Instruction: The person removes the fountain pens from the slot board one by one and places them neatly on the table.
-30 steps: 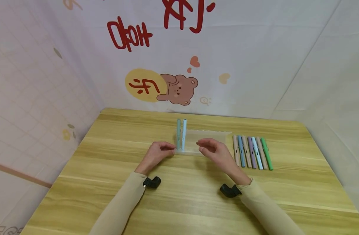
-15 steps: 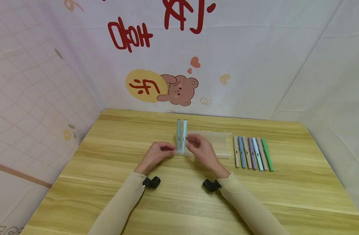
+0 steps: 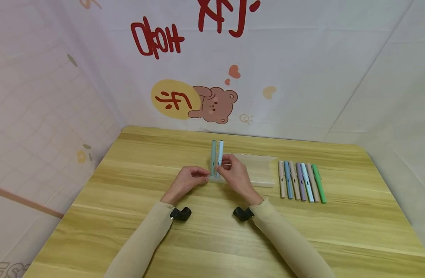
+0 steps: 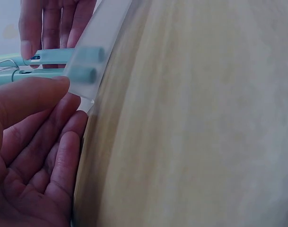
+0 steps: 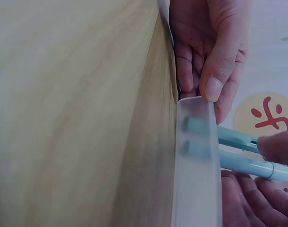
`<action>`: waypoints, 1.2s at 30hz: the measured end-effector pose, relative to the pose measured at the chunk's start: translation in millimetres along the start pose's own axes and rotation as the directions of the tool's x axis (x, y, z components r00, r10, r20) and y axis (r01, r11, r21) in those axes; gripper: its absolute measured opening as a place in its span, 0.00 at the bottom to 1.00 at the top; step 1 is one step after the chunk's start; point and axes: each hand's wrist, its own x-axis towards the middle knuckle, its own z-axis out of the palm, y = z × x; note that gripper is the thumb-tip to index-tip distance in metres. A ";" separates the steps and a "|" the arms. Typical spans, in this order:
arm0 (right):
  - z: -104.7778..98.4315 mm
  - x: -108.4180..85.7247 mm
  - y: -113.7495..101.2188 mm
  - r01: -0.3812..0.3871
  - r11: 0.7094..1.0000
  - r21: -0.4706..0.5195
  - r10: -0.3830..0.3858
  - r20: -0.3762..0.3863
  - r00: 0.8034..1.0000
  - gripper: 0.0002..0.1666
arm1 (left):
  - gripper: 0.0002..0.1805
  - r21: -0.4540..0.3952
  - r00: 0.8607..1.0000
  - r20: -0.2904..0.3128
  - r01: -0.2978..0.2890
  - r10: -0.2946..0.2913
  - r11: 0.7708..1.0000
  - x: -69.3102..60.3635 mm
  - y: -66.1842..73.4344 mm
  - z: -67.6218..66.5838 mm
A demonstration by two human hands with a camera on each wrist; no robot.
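Observation:
A frosted clear plastic pen stand point(image 3: 262, 173) lies along the table's middle. Two capped pens stand upright at its left end: a grey-green pen point(image 3: 213, 152) and, just right of it, a light blue pen point(image 3: 221, 147). My left hand point(image 3: 189, 182) holds the stand's left end, its thumb point(image 5: 213, 87) on the front lip. My right hand point(image 3: 236, 175) pinches the light blue pen low on its barrel, thumb point(image 4: 30, 33) in front and fingers behind. In both wrist views the lip blurs the pens' lower ends.
Right of the stand, several capped pens lie side by side on the wooden table point(image 3: 212, 239): beige, blue, purple, light blue and a green pen point(image 3: 319, 183) outermost. A printed cloth wall point(image 3: 296, 69) rises behind the table, with more cloth at both sides.
My right hand has moved left from over the stand to the light blue pen and now pinches it. The left hand stays at the stand's left end. The head view has shifted slightly.

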 end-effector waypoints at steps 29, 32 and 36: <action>-21.4 -7.9 -27.2 0.106 0.989 0.100 -0.089 -0.165 0.982 0.16 | 0.13 -0.011 1.000 -0.014 -0.018 0.018 1.000 -0.4 -0.3 2.0; -31.5 -11.6 -27.3 0.112 0.990 0.090 -0.097 -0.165 0.982 0.16 | 0.12 -0.011 1.000 -0.015 -0.016 0.016 1.000 -0.8 0.8 2.2; -46.7 -16.8 -28.4 0.096 0.992 0.082 -0.082 -0.155 0.985 0.17 | 0.12 -0.012 1.000 -0.024 -0.012 0.011 1.000 -2.4 0.7 2.1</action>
